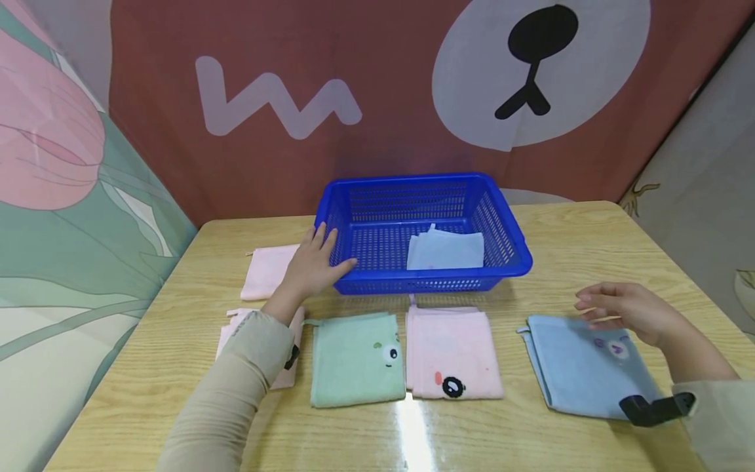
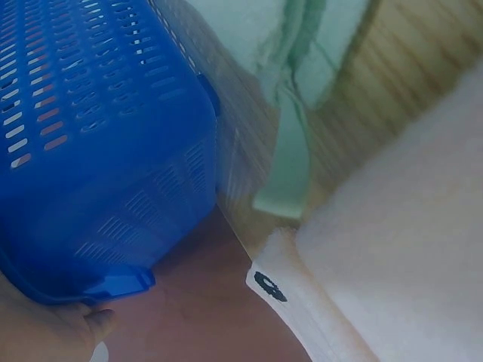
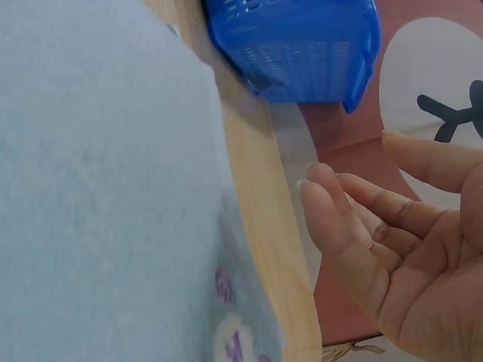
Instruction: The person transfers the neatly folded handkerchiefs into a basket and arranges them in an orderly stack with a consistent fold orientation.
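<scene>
A blue plastic basket (image 1: 436, 274) with slotted walls stands at the back of the table, and a folded light blue towel (image 1: 447, 252) lies inside it at the front right. My left hand (image 1: 311, 263) is at the basket's left front corner, fingers spread along the rim and the thumb reaching over the corner. In the left wrist view, part of that hand (image 2: 45, 324) appears right at the rim. My right hand (image 1: 637, 311) hovers over the far edge of a folded blue towel (image 1: 572, 367), its fingers loosely bent with nothing in them.
Between my arms lie a folded green towel (image 1: 354, 373) and a pink towel (image 1: 460, 347) with an embroidered eye. Another pink towel (image 1: 289, 375) is partly hidden under my left forearm. Left of the basket is a further pink towel (image 1: 265, 272). A printed curtain (image 1: 389, 85) hangs behind the table.
</scene>
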Tool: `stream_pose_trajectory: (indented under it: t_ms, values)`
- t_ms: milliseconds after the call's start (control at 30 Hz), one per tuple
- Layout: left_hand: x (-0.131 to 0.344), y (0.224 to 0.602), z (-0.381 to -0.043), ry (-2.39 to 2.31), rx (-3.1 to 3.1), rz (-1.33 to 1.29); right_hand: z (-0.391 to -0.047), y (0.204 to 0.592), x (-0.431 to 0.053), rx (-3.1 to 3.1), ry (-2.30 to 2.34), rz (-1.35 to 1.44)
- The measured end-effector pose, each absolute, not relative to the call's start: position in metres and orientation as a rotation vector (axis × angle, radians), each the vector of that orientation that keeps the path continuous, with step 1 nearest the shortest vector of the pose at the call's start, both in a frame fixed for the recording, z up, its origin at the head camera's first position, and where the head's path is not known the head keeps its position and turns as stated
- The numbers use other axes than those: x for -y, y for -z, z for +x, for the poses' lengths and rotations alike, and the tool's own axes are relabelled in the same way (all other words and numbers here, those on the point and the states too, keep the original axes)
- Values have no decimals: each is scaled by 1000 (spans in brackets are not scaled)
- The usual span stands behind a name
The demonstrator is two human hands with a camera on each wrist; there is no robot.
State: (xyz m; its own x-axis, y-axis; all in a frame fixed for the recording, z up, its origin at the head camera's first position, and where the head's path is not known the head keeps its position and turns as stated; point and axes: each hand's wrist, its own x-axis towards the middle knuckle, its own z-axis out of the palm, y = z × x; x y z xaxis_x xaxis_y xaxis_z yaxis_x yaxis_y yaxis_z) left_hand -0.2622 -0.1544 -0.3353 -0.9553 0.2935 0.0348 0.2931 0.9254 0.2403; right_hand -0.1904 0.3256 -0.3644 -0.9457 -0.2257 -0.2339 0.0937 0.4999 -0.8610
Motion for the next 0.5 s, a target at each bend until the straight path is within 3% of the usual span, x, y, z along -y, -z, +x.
stream_pose_trajectory:
  t_ms: [500]
  values:
    - [155, 337, -264, -361, -3093, 471, -187, 373, -340, -2497, 1231, -20]
